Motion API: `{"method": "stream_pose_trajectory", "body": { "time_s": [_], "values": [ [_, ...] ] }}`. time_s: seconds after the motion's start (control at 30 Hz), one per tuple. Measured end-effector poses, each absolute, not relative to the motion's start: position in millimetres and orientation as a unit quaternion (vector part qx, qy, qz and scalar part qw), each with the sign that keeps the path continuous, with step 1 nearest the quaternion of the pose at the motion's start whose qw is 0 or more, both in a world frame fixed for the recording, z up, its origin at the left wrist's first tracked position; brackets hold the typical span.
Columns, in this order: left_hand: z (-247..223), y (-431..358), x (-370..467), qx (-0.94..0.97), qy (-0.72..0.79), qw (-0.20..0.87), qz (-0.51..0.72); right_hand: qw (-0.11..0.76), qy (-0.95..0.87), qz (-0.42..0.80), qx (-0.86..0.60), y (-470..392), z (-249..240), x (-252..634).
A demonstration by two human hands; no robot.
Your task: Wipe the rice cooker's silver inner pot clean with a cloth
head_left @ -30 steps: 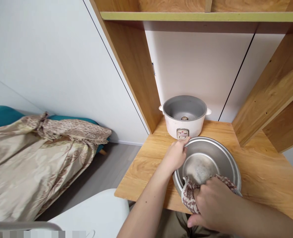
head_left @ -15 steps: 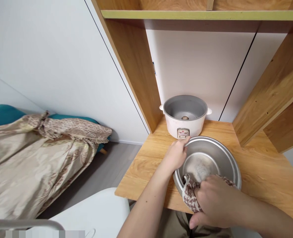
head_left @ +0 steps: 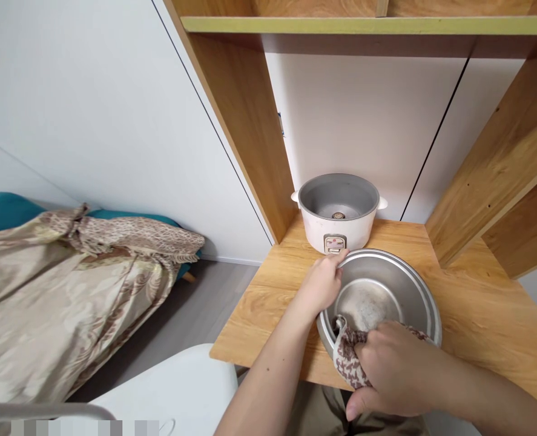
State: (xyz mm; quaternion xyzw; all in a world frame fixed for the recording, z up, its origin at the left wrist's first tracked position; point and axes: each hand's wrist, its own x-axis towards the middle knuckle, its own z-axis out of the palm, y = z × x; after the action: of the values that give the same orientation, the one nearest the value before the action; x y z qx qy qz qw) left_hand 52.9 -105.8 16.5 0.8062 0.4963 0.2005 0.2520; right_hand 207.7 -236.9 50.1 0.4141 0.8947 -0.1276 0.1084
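A round metal inner pot [head_left: 413, 284] stands on the wooden desk, its inside facing up. My left hand [head_left: 325, 281] grips the pot's rim at its left side, fingers closed over the edge. In my right hand [head_left: 388, 363] is a brown-and-white patterned cloth [head_left: 352, 357], pressed against the near inner wall of the pot and hanging over the rim. Just behind the pot sits a white rice cooker body [head_left: 341, 227], lidless, with its grey inside and the round piece at its bottom showing.
The wooden desk [head_left: 486, 321] has upright panels [head_left: 241, 133] and a shelf with a yellow-green edge [head_left: 363, 25] above. At the lower left is a white chair [head_left: 172, 387]. A cloth-covered sofa [head_left: 82, 290] stands farther left against the white wall.
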Motion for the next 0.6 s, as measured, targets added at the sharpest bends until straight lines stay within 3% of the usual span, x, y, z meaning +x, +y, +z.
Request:
{"method": "stream_pose_trajectory", "body": {
  "time_s": [0.23,0.47,0.6],
  "values": [
    [18,-107,53,0.802,0.499,0.256,0.204,0.123,0.885,-0.076,0.442,-247,50,198],
    [19,-107,54,0.805,0.506,0.246,0.188,0.107,0.879,-0.208,0.416,-231,56,212],
    [19,-107,54,0.805,0.506,0.245,0.189,0.110,0.888,-0.137,0.424,-236,50,209]
  ]
}}
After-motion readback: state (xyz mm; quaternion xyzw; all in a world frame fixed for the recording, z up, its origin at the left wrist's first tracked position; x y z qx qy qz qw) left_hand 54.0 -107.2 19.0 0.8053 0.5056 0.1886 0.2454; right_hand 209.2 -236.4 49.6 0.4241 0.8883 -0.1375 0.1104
